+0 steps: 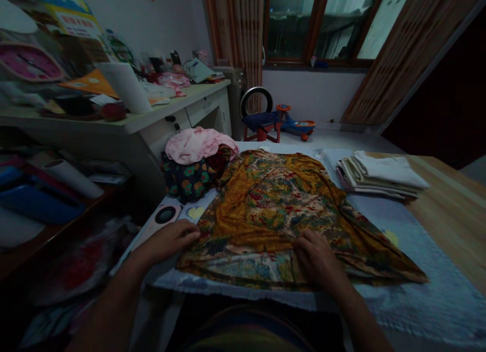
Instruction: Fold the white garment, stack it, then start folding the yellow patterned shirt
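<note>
A mustard-yellow patterned blouse (273, 205) lies spread on the bed-like surface in front of me, its neckline away from me and its hem close by. The front hem is partly raised, so the inside of the back panel shows. My left hand (178, 239) is at the blouse's left edge, fingers loosely extended and fingertips touching the cloth there. At the hem, right of the middle, my right hand (317, 253) has its fingers closed on the blouse's fabric. The fingertips of that hand are partly hidden.
A pale blue cover (410, 246) lies under the blouse. Folded clothes (383, 175) are stacked at the right. Heaped garments (193, 160) sit at the back left, near a pink-white device with a round dark disc (167, 215). A cluttered desk (178, 106) stands left.
</note>
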Motion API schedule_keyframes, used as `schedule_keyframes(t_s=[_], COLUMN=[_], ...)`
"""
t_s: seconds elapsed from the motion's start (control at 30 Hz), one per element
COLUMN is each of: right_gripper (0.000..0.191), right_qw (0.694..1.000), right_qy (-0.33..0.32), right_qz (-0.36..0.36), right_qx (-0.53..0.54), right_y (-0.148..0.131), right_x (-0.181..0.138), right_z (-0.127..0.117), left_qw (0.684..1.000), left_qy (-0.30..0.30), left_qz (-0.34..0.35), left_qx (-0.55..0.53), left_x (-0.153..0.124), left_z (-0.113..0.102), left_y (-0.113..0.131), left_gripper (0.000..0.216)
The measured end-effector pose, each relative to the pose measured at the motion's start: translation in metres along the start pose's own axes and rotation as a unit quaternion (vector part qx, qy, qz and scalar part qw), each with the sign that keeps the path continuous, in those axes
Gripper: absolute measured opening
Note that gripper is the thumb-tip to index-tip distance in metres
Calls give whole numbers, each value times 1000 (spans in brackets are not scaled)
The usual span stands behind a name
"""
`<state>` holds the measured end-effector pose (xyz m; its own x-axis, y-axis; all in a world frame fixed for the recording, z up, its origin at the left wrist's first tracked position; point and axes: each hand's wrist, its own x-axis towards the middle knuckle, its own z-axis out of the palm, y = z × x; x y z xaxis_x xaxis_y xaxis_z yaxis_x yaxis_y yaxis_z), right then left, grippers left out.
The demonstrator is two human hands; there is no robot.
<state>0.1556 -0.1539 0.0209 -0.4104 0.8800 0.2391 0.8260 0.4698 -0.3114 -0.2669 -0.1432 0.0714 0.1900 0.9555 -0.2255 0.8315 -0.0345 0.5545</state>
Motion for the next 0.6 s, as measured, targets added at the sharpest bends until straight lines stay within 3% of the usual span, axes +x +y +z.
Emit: schedule_keyframes(t_s=[0.13,0.33,0.47,0.6], right_gripper=[17,17,18,8], right_qw=[998,984,976,973], right_qy=[-4,-107,-168,-186], right_qz=[-11,-4,4,19], right_qx=[58,143,140,139], right_y=[-2,-7,-10,-12], right_x=[-3,-11,-10,-9], right_z=[-10,-27,-31,-33], left_qw=[993,982,979,983], left_qy=[106,103,110,120], left_qz=[-3,-64,-96,-84], left_qx=[60,145,141,108], left_x=[49,101,116,122], left_z=[7,15,19,19], left_y=[1,11,20,21], left_gripper=[36,33,22,12])
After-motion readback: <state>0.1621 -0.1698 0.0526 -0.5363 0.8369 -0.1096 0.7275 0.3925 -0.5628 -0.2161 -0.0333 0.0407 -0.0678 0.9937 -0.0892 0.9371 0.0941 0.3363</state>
